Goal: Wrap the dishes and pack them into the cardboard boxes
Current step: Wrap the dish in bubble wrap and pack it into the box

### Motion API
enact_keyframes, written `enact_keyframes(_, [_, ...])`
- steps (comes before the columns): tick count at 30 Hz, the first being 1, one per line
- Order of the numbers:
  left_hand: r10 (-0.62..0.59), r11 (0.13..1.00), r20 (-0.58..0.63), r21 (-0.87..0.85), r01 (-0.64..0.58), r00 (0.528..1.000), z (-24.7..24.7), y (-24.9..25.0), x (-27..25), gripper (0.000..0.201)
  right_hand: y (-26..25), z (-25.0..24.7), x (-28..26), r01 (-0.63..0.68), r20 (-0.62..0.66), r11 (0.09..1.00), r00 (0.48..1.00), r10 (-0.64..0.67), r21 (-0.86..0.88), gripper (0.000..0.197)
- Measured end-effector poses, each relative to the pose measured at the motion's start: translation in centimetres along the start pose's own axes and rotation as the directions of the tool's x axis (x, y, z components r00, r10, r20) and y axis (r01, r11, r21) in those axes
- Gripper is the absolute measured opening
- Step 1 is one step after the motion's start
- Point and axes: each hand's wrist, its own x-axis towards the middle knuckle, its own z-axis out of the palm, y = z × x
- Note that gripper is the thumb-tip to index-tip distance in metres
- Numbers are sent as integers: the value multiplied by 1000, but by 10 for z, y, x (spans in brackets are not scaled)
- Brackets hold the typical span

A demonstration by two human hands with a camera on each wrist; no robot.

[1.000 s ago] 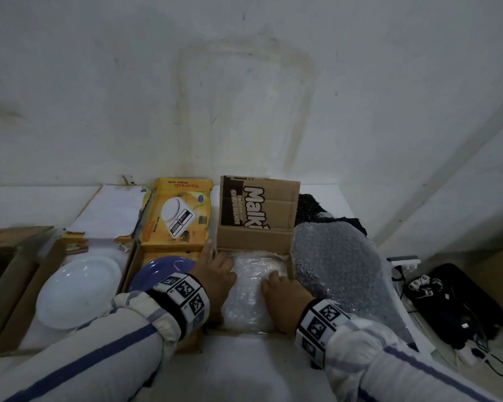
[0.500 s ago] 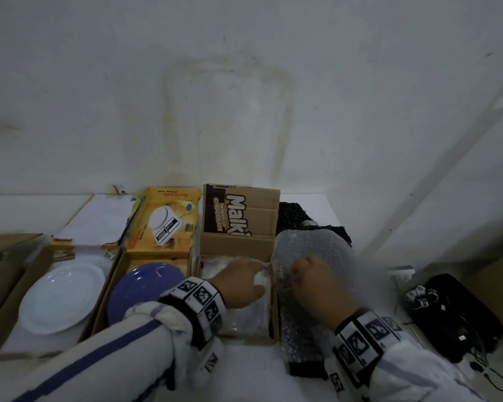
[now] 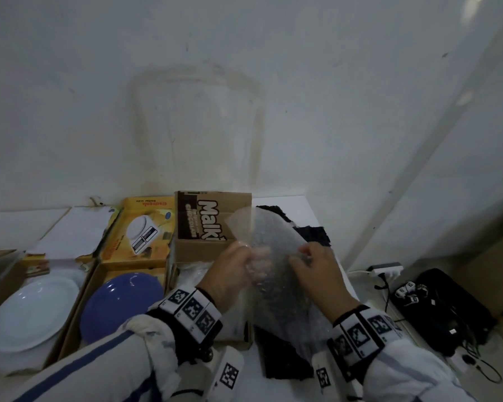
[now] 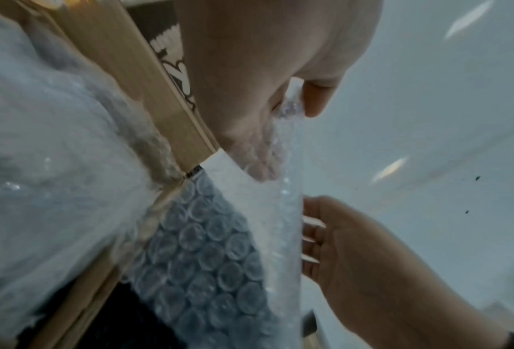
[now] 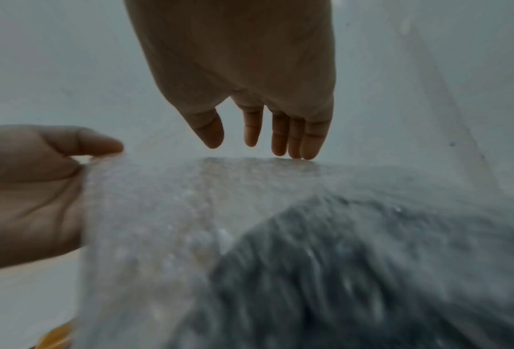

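A sheet of bubble wrap (image 3: 270, 236) (image 4: 208, 248) (image 5: 190, 200) is lifted off the table, just right of the open brown cardboard box (image 3: 204, 248). My left hand (image 3: 249, 256) (image 4: 294, 111) pinches the sheet's upper edge between thumb and fingers. My right hand (image 3: 298, 256) (image 5: 250, 141) has straight, loose fingers whose tips touch the same edge, and it grips nothing. A dish wrapped in bubble wrap (image 3: 190, 274) (image 4: 55, 177) lies inside the box, partly hidden by my left wrist.
To the left, a blue plate (image 3: 122, 303) and a white plate (image 3: 32, 311) each lie unwrapped in an open box. A yellow scale carton (image 3: 143, 230) stands behind them. Black cloth (image 3: 288, 364) lies under the sheet. A power strip (image 3: 386, 269) and cables sit at right.
Both hands left the wrapped dish in the box and moved right to the bubble wrap. My left hand took its edge and raised it; the right hand followed.
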Motion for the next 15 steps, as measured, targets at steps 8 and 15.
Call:
enact_keyframes(8, [2,1000,-196,-14,-5,981,-55,12,-20,17,-13,8,5,-386,368,888,886,281,251,30])
enact_keyframes(15, [-115,991,-305,35,132,945,-98,1,-29,17,-38,26,0,-422,503,861,830,241,283,35])
